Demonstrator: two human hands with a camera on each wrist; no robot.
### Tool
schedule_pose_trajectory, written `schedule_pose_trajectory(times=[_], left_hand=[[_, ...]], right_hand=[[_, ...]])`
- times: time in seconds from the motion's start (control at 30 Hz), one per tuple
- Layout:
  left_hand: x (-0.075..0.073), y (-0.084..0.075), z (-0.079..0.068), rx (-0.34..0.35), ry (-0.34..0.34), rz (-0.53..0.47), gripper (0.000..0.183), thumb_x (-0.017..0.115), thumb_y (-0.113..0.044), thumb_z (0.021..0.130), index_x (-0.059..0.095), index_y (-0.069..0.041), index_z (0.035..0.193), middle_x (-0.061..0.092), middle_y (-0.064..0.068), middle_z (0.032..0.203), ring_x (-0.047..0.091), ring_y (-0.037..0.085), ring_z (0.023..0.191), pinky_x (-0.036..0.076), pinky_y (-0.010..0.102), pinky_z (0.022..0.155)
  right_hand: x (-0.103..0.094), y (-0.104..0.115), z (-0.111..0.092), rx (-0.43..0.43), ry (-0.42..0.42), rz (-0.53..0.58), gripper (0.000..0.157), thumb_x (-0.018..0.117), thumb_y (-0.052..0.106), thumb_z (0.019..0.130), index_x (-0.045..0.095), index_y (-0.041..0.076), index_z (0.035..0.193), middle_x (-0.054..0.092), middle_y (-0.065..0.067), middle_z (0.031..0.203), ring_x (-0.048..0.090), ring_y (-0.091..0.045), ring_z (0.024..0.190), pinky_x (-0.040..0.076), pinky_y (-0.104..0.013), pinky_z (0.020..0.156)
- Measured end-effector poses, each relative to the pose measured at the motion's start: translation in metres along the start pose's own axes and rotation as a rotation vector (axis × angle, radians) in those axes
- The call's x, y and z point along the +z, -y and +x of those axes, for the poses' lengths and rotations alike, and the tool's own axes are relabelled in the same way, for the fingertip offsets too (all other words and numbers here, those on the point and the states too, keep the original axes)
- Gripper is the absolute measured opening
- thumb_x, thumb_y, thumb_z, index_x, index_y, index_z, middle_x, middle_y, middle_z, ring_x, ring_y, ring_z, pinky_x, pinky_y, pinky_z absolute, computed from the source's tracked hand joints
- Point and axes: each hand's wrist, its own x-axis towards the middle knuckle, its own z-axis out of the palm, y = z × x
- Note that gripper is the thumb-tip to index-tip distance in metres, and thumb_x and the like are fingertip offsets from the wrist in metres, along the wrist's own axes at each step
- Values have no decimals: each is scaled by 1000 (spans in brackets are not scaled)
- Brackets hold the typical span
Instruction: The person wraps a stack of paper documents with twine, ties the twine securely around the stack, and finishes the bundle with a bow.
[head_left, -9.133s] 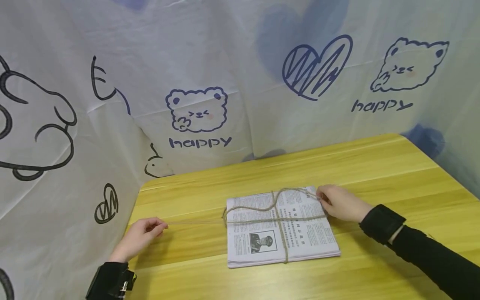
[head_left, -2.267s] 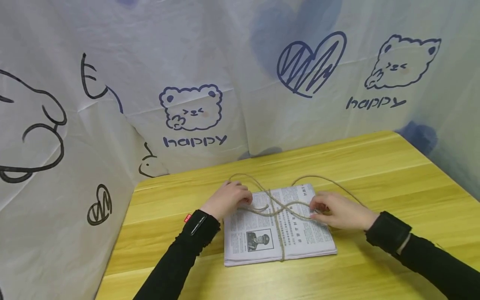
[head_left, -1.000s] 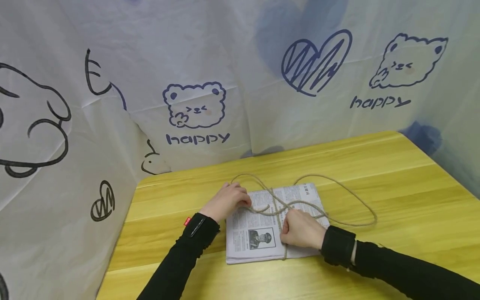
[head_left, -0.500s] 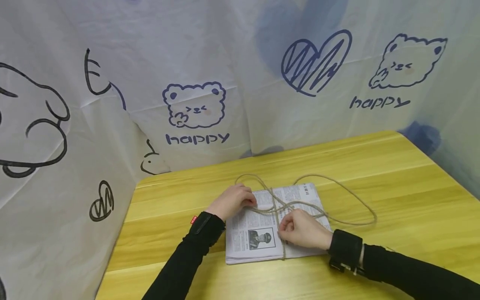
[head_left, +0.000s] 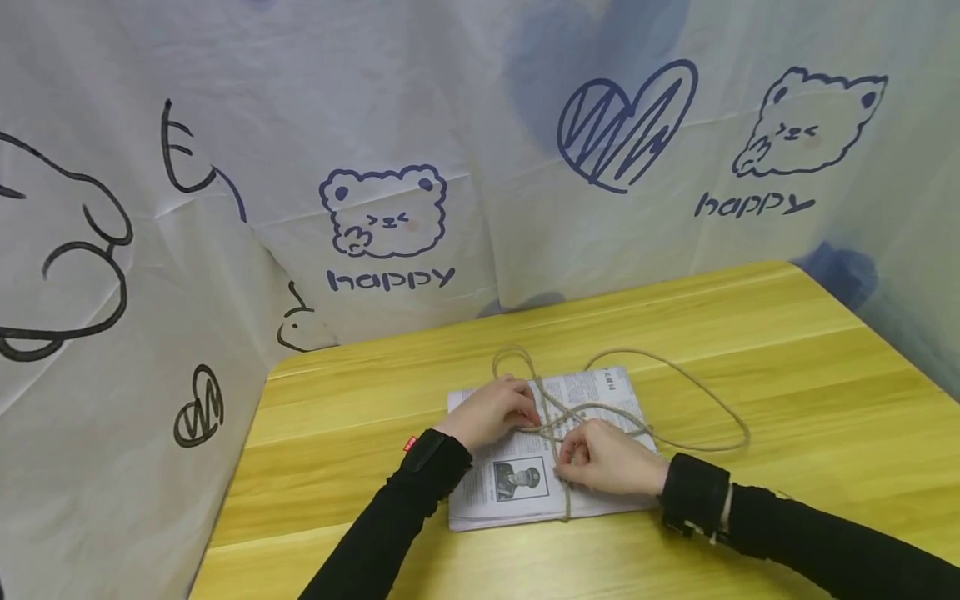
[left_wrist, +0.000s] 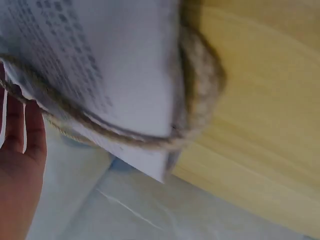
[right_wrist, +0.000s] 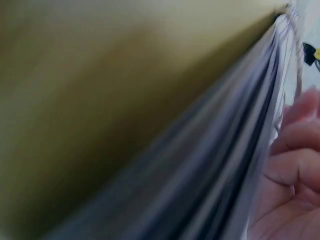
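Note:
A flat bundle of newspapers (head_left: 472, 500) lies on the table, its printed side with a portrait photo facing up. Brown twine (head_left: 630, 350) runs across and around it, with loose curves crossing on top and spilling past the back and right edges. My left hand (head_left: 491, 412) pinches a strand near the middle of the bundle; in the left wrist view its fingers (left_wrist: 35, 132) meet the twine (left_wrist: 110, 131). Just right of it, my right hand (head_left: 611, 458) has its fingers curled, with thumb and fingertip at the front-to-back strand. Its palm hides part of the print.
The yellow wood-grain table (head_left: 360, 392) extends on every side of the bundle. A pale cloth (head_left: 495, 167) printed with bears and hearts hangs behind the table and along its left side. In the right wrist view the layered paper edges (right_wrist: 240, 150) show.
My left hand came from the table's left onto the bundle, lately sliding right; the loop behind it narrowed. My right hand moved from the right edge to the middle strand. The twine's crossing strands shifted.

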Motion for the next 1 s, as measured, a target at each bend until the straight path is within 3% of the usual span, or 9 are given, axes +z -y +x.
schedule_pose_trajectory(times=[0.1,0.23,0.37,0.57,0.73,0.83,1.0], left_hand=[[-6,4,-9,-77,-36,-29,11,68,-20,86,71,-19,96,59,-5,100,53,13,96,45,28,87],[-11,12,-21,-168,-76,33,16,69,-18,86,71,-19,102,59,-3,102,52,15,96,46,32,86],[-10,14,-27,-222,-65,109,20,68,-18,87,70,-18,107,58,-2,103,52,17,93,46,34,83],[-4,8,-26,-190,-38,119,18,63,-17,92,70,-14,108,62,0,103,58,17,95,48,33,86],[-5,-3,-23,-157,-29,46,17,60,-19,94,70,-14,107,64,-1,101,60,15,96,48,32,89],[-7,-12,-20,-148,-25,21,20,57,-22,96,68,-14,111,63,-2,102,59,14,95,47,30,89],[-6,-31,-11,-91,-33,2,27,58,-29,95,65,-13,115,59,-5,93,54,8,83,47,25,78]], right_hand=[[-5,-4,0,-23,-37,-100,9,70,22,84,64,19,78,52,10,53,42,-1,43,34,-18,44],[-12,-11,0,-21,-126,-256,10,70,21,82,62,18,88,48,13,54,42,-1,44,34,-19,44],[-12,-14,2,-19,-151,-378,19,70,20,82,63,13,98,45,13,55,40,-2,45,33,-20,44],[-7,-14,9,-38,-138,-482,9,68,17,83,60,14,82,46,11,60,42,-4,51,38,-23,49],[-16,-14,1,-1,-65,-376,17,66,14,84,54,18,72,46,10,58,42,-4,51,37,-22,48],[-30,-14,-9,3,-1,-216,13,64,10,85,57,16,74,44,10,57,39,-3,49,35,-20,49],[-60,-15,-24,-32,133,123,8,61,9,89,63,3,84,44,8,58,40,-2,50,38,-20,49]])
